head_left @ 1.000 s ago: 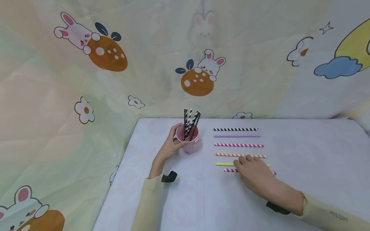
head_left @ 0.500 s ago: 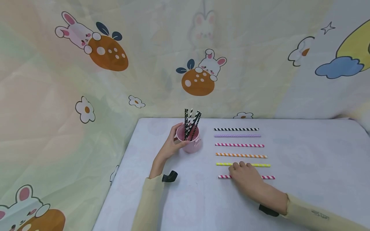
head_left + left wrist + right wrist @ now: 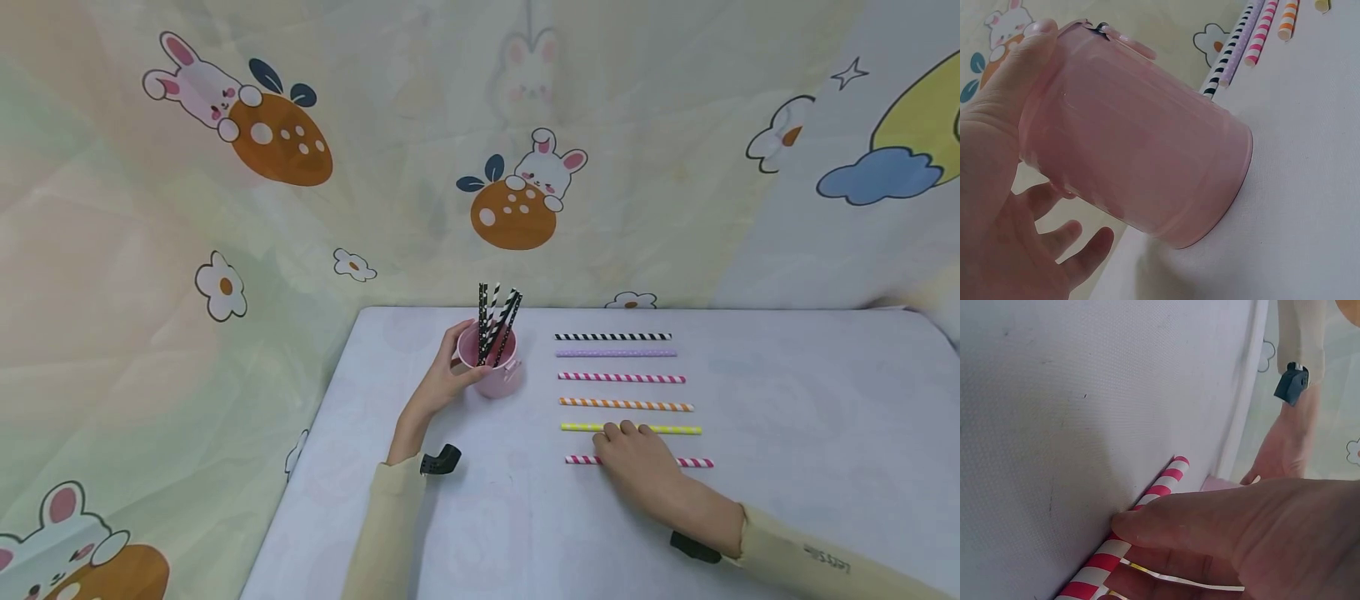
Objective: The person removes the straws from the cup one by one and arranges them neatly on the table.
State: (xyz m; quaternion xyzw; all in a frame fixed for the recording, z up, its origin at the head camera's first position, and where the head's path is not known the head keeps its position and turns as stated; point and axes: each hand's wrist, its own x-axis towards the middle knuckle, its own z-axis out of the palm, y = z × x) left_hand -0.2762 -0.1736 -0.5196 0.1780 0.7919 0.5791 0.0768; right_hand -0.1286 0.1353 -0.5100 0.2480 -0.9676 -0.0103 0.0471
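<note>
Pink cup (image 3: 497,367) with black-and-white straws (image 3: 495,321) in it. On the pale lavender surface (image 3: 787,400): black-white striped straw (image 3: 612,337), purple dotted (image 3: 616,353), pink-white striped (image 3: 622,378), orange-white striped (image 3: 626,405), yellow (image 3: 675,430), red-white striped (image 3: 693,462). Backdrop (image 3: 225,208) is pastel with bunnies.

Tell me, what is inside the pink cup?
Several black-and-white patterned straws stand in the pink cup, leaning slightly, while the left hand holds it. Their lower ends are hidden by the wall.
</note>
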